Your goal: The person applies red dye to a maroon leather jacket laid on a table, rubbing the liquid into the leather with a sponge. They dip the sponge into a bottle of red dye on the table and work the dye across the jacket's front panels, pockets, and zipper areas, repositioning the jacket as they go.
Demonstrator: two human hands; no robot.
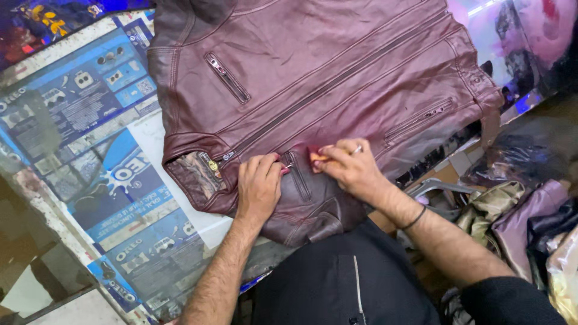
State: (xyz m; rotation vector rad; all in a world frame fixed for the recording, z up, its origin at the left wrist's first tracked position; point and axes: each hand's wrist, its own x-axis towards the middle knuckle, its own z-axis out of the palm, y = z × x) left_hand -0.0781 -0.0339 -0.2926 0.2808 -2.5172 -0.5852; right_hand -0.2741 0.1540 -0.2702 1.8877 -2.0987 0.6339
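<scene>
Left hand (259,183) pressing flat, fingers loosely curled, on maroon leather zip jacket (337,72) lying on printed blue worktop (90,120); right hand (349,165) pinching small red-stained cloth pad (315,156) against jacket.

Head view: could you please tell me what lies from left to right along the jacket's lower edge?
Printed table cover → patterned lining → left hand → right hand → side pocket zip → pile of bags.

both forearms reach forward, left hand (259,183) pressing flat, right hand (348,165) pinching with curled fingers.
</scene>
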